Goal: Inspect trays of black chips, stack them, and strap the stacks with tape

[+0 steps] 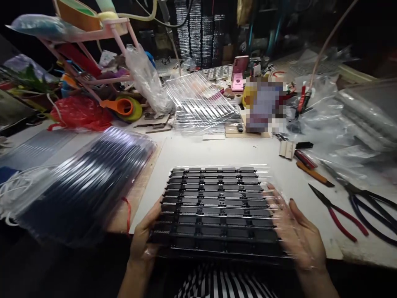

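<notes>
A clear plastic tray (217, 207) filled with rows of black parts is held near the table's front edge, at the bottom centre. My left hand (144, 234) grips its left side, the fingers partly hidden beneath it. On the right side my right hand (305, 236) holds the clear rim, with some fingers seen through the plastic and the thumb outside. To the left lies a stack of filled trays (89, 178) under shiny plastic, blurred at its lower end.
Pliers with red handles (341, 215), scissors (369, 203) and an orange-handled knife (314, 174) lie at the right. Empty clear trays (201, 103) are piled at the back centre. A pink rack (89, 37) and red bag (80, 114) stand back left.
</notes>
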Demonstrator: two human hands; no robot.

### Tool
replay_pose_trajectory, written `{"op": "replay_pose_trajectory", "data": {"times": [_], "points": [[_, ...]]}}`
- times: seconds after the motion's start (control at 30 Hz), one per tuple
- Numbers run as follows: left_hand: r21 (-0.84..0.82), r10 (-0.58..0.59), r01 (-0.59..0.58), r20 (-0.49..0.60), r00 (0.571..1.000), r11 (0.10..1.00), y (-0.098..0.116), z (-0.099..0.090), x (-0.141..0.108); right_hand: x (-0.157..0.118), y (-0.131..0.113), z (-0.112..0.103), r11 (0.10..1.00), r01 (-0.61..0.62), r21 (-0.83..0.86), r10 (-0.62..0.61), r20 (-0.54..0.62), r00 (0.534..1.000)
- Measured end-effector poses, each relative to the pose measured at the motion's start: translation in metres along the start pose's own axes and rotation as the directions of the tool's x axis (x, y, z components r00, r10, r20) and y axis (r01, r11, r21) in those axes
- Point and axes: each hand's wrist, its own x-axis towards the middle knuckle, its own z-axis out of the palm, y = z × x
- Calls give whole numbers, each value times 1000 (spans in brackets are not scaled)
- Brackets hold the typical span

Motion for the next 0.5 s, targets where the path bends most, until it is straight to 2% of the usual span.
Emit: {"op": "replay_pose_trajectory", "data": {"times": [0.07,0.17,0.37,0.5], "points": [[77,-12,15,-47,999,997,0,6,-1,1,1,2,1000,2,6,-2,27,1000],[115,-38,42,-35,999,993,1,12,-1,0,1,3,1000,6,22,-8,81,997],[68,-27,31,-57,998,997,0,3,1,-1,0,2,996,-2,91,-9,124,992],[89,-33,38,-58,998,995,0,2,2,0,0,1,993,5,119,-18,111,994]]}}
